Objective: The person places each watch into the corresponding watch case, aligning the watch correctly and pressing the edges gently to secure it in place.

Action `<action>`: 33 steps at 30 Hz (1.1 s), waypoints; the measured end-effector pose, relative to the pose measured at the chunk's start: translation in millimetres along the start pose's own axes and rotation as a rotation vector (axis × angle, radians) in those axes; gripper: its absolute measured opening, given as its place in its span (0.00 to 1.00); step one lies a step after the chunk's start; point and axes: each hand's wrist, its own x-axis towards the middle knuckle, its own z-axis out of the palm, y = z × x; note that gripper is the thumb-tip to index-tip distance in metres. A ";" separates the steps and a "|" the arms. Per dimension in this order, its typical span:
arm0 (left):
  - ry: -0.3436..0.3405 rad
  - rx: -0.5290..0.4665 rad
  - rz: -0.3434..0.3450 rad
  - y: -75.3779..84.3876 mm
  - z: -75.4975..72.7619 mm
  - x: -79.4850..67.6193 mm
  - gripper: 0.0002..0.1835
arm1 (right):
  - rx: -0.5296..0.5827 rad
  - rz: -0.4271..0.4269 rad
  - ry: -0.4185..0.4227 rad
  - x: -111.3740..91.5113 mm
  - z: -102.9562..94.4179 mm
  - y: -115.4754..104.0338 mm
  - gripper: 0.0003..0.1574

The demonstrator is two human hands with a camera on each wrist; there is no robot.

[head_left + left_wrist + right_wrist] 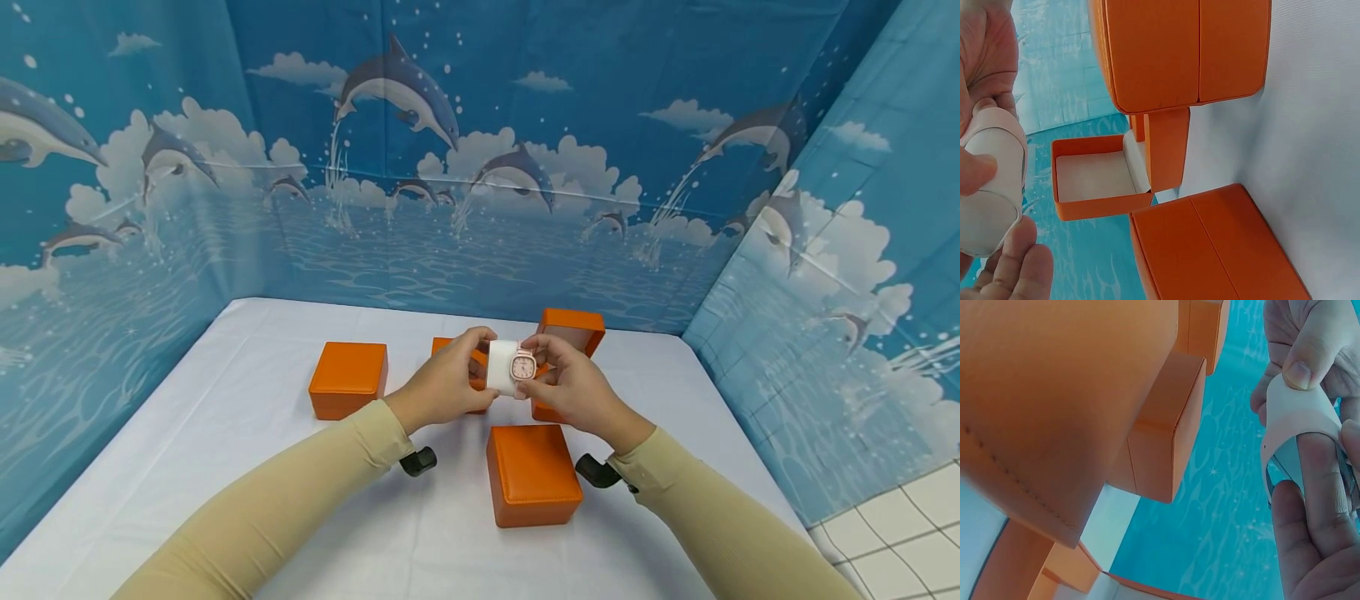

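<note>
Above the middle of the table, both hands hold a white watch cushion with a wristwatch on it. My left hand (pixel 448 379) pinches the cushion (pixel 501 368) at its left end, thumb below and fingers above. My right hand (pixel 583 390) grips the watch (pixel 522 365), which has a rounded square face and a pale pink strap. The strap (pixel 1304 420) loops round the cushion's right end; in the right wrist view a fingertip reaches inside that loop. Behind the right hand stands an open orange box (pixel 572 320), lid raised, its pale lining (pixel 1094 176) showing in the left wrist view.
A closed orange box (pixel 536 477) sits in front, below the hands. Another closed box (pixel 349 371) stands on the left, and a further orange box (pixel 441 343) is partly hidden behind the left hand. White cloth (pixel 255 367) covers the table; a dolphin-print curtain (pixel 480 242) encloses it.
</note>
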 end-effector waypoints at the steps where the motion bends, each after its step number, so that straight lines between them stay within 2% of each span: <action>1: -0.001 0.002 0.002 0.5 -0.2 0.0 0.42 | -0.001 0.002 0.004 -0.5 0.1 -0.1 0.33; 9: -0.032 0.015 0.008 0.8 -2.8 0.1 0.41 | 0.005 0.025 0.027 -1.9 1.4 0.7 0.33; 17: -0.049 0.001 0.007 2.4 -3.6 0.4 0.41 | -0.012 -0.019 0.019 -1.9 4.8 1.8 0.34; 26: -0.044 0.009 -0.023 0.1 -5.6 1.2 0.42 | -0.017 -0.011 -0.026 -1.9 0.6 5.1 0.45; 33: -0.041 0.012 -0.028 1.5 -6.8 0.4 0.41 | -0.044 0.000 -0.025 -1.3 0.1 5.3 0.47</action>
